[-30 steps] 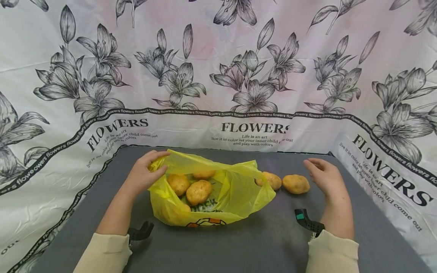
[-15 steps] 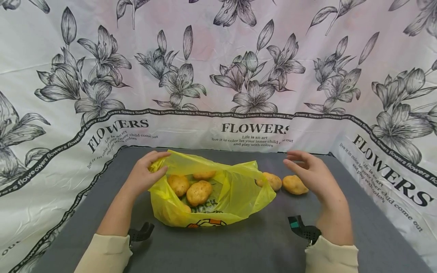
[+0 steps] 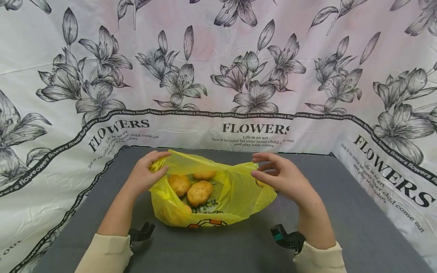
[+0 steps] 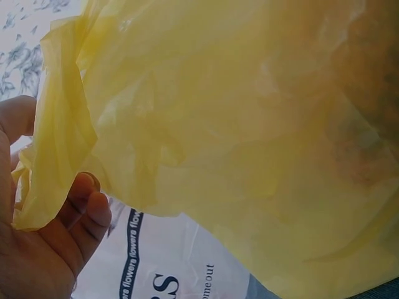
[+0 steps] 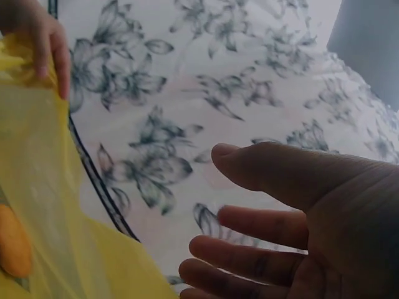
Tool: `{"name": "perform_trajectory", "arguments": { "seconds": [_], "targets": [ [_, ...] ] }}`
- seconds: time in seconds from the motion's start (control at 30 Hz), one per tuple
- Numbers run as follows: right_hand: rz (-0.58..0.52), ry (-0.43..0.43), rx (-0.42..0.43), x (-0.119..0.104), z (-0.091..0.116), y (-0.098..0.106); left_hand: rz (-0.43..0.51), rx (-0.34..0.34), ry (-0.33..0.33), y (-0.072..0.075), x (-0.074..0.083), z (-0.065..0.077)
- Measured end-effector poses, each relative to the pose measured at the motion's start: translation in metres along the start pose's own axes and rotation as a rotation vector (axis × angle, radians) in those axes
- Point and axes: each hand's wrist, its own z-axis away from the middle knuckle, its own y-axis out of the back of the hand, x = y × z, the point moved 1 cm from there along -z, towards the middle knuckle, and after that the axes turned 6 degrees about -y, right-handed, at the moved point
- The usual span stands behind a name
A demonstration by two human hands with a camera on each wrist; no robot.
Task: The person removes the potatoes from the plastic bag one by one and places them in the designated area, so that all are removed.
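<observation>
A yellow plastic bag [image 3: 250, 193] stands on the table with its mouth held apart, and several potatoes [image 3: 200, 192] lie inside. My left hand [image 3: 145, 172] grips the bag's left rim; in the left wrist view the gathered plastic [image 4: 62, 131] runs between thumb and fingers. At the bag's right rim is my right hand [image 3: 285, 178], fingers extended and thumb apart, with nothing held. In the right wrist view these spread fingers [image 5: 249, 258] appear beside the bag. A potato [image 3: 261, 183] outside the bag shows partly behind the bag and right hand.
The dark grey table [image 3: 218, 254] reaches back to a white floral cloth [image 3: 252, 132] hung around it on the back and sides. A black camera mount [image 3: 288, 239] sits on the right wrist and another mount [image 3: 142, 232] on the left.
My right hand has moved left from beside the right-hand potato to the bag's right rim, now covering the loose potatoes. The left hand and bag have stayed almost still.
</observation>
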Motion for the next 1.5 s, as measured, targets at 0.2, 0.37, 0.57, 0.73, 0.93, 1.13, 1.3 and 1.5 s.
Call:
{"name": "perform_trajectory", "arguments": {
  "seconds": [0.2,0.37,0.57,0.73,0.93,1.13,1.3,1.5],
  "targets": [
    [-0.001,0.057,-0.076,-0.005,-0.012,-0.033,0.0,0.003,-0.008,0.001,0.003,0.0],
    [0.004,0.083,-0.152,-0.001,-0.024,-0.06,0.006,0.011,-0.02,0.001,0.005,0.001],
    [0.024,0.075,-0.192,0.011,-0.034,-0.083,0.005,0.007,-0.022,0.001,0.005,0.001],
    [0.041,0.063,-0.207,0.021,-0.041,-0.103,0.008,0.003,-0.022,0.001,0.006,0.0],
    [0.185,0.084,-0.247,0.033,-0.047,-0.132,0.012,-0.001,-0.022,0.001,0.006,0.0],
    [0.229,0.138,-0.285,0.044,-0.049,-0.15,0.016,-0.004,-0.012,0.0,0.006,0.001],
    [0.28,0.173,-0.249,0.048,-0.051,-0.156,0.008,-0.003,-0.01,0.001,0.006,0.001],
    [0.367,0.103,-0.177,0.046,-0.051,-0.165,0.008,0.004,-0.014,0.003,0.006,0.001]
  ]
}}
